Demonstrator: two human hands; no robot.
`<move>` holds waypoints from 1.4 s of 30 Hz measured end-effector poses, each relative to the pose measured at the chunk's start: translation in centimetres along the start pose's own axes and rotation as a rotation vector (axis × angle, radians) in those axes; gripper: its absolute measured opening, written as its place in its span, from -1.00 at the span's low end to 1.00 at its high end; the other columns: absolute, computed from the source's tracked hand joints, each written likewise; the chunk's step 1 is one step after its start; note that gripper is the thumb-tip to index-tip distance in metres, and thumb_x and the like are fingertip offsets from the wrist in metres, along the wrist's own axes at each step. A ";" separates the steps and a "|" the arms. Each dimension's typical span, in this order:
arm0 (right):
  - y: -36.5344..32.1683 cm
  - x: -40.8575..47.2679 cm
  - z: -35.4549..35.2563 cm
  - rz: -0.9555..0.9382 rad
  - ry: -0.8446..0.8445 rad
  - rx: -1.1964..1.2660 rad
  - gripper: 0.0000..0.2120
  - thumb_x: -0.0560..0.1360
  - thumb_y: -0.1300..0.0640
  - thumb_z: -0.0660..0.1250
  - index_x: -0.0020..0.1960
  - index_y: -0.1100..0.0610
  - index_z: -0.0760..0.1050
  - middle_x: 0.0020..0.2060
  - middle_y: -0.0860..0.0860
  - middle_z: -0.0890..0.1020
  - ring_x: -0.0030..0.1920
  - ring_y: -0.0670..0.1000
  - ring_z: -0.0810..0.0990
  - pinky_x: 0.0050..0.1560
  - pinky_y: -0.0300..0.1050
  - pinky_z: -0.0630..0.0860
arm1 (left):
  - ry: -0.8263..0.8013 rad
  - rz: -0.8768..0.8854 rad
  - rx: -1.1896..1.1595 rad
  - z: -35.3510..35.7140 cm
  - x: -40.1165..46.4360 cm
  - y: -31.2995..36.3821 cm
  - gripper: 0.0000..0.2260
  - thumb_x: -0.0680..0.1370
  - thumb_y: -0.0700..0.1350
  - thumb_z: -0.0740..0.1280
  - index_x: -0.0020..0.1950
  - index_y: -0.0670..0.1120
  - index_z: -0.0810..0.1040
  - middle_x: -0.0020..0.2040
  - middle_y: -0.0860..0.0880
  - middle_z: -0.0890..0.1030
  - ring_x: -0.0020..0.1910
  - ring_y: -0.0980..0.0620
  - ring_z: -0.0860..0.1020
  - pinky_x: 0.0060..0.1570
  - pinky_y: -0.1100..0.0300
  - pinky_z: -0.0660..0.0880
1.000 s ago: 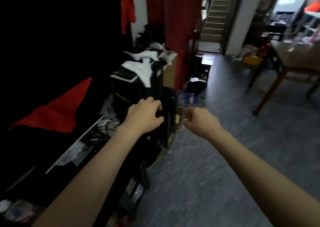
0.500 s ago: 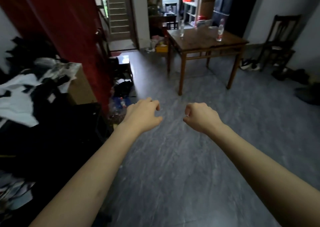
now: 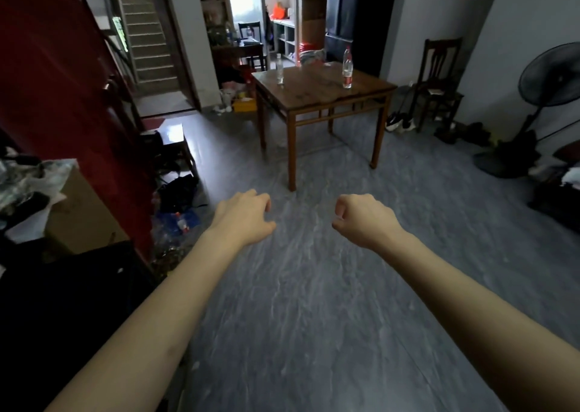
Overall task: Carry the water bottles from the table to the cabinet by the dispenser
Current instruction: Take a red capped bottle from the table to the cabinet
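Two water bottles stand upright on the brown wooden table (image 3: 326, 99) across the room: a clear one (image 3: 279, 70) near its left edge and a red-labelled one (image 3: 346, 69) near its right edge. My left hand (image 3: 246, 218) and my right hand (image 3: 365, 220) are stretched out in front of me over the grey floor, well short of the table. Both have loosely curled fingers and hold nothing. No cabinet or dispenser is in view.
A red curtain (image 3: 62, 97), a cardboard box (image 3: 81, 213) and dark clutter line the left side, with bottles on the floor (image 3: 181, 223). A stool (image 3: 171, 138) and stairs (image 3: 147, 44) lie beyond. A chair (image 3: 439, 78) and standing fan (image 3: 549, 80) are at right.
The view has swung right, away from the cluttered dark furniture, and the table with the bottles now sits centred and nearer. Both hands stay held out in front, empty.
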State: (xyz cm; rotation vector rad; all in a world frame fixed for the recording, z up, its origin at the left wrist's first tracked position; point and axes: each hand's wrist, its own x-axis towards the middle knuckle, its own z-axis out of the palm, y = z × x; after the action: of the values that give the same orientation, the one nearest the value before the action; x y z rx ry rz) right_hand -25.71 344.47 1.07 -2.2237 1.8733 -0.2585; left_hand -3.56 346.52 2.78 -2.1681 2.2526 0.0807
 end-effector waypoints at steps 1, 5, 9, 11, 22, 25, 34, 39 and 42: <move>-0.2 0.8 0.1 0.012 0.014 0.002 -0.82 0.52 0.02 0.29 0.08 0.04 0.53 0.02 0.04 0.63 0.00 0.15 0.60 -0.12 0.00 0.51 | -0.016 0.000 0.011 0.0 1.1 -0.6 -0.65 0.56 0.15 0.29 0.29 0.05 0.49 0.29 -0.02 0.49 0.30 -0.10 0.48 0.09 0.03 0.41; -0.9 3.6 0.7 0.036 0.039 -0.002 -0.79 0.54 0.00 0.28 0.12 0.05 0.51 0.05 0.02 0.62 0.04 0.14 0.59 -0.10 0.00 0.49 | -0.015 0.005 0.010 0.4 5.1 -2.2 -0.62 0.56 0.15 0.29 0.32 0.02 0.46 0.33 -0.05 0.45 0.33 -0.13 0.43 0.18 -0.05 0.42; -0.7 6.9 1.3 0.082 0.022 0.005 -0.81 0.52 -0.02 0.28 0.07 0.03 0.52 0.04 0.03 0.63 0.03 0.13 0.60 -0.02 0.05 0.57 | -0.072 0.030 0.022 1.1 8.6 -3.2 -0.58 0.57 0.17 0.28 0.36 0.01 0.44 0.32 -0.05 0.44 0.33 -0.13 0.42 0.18 -0.07 0.43; -0.4 8.9 1.5 0.097 0.005 0.038 -0.80 0.51 -0.06 0.29 0.06 0.00 0.53 0.03 0.02 0.64 0.02 0.12 0.62 -0.01 0.07 0.60 | -0.078 0.042 0.036 1.3 10.7 -3.5 -0.56 0.56 0.20 0.29 0.36 0.01 0.44 0.32 -0.05 0.44 0.33 -0.13 0.42 0.20 -0.06 0.42; 4.7 23.9 1.1 0.078 -0.056 0.138 -0.85 0.50 -0.05 0.31 0.03 -0.03 0.54 -0.03 -0.04 0.65 -0.01 0.04 0.63 0.00 0.04 0.62 | -0.143 0.086 0.029 1.9 26.3 -1.7 -0.52 0.51 0.26 0.29 0.36 0.07 0.44 0.35 -0.03 0.42 0.35 -0.11 0.40 0.28 -0.10 0.39; 7.2 29.2 -0.1 0.073 -0.064 0.203 -0.92 0.48 -0.02 0.32 -0.05 -0.05 0.54 -0.05 -0.04 0.67 -0.01 0.03 0.64 0.05 0.08 0.63 | -0.167 0.090 0.025 1.5 31.8 -0.5 -0.52 0.52 0.26 0.30 0.36 0.08 0.44 0.37 -0.03 0.40 0.38 -0.11 0.37 0.30 -0.10 0.37; 11.3 43.0 -1.7 0.033 -0.073 0.230 -0.92 0.48 0.00 0.32 -0.04 -0.05 0.52 -0.04 -0.02 0.66 0.00 0.06 0.63 0.06 0.09 0.61 | -0.127 0.078 0.003 0.4 45.3 2.0 -0.47 0.51 0.26 0.30 0.43 0.09 0.38 0.44 -0.01 0.34 0.40 -0.10 0.33 0.34 -0.09 0.34; 11.7 49.3 -1.3 0.007 -0.114 0.195 -0.88 0.48 0.00 0.32 0.00 -0.03 0.53 -0.02 -0.01 0.64 0.02 0.07 0.62 0.06 0.08 0.60 | -0.124 0.046 -0.019 0.7 51.6 1.3 -0.48 0.52 0.27 0.30 0.41 0.09 0.39 0.43 -0.01 0.34 0.41 -0.10 0.32 0.37 -0.11 0.30; 11.6 53.5 -0.8 -0.004 -0.137 0.175 -0.85 0.50 0.00 0.33 0.04 0.00 0.54 -0.01 -0.01 0.64 0.03 0.08 0.62 0.06 0.07 0.60 | -0.146 0.040 -0.032 0.9 55.5 0.4 -0.48 0.52 0.25 0.31 0.41 0.08 0.39 0.43 -0.02 0.34 0.42 -0.11 0.32 0.36 -0.11 0.29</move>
State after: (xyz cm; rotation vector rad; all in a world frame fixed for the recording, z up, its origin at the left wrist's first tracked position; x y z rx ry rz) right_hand -27.76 289.86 -1.87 -2.0747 1.7064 -0.2541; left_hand -6.11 291.20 -0.64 -2.0579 2.2291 0.2682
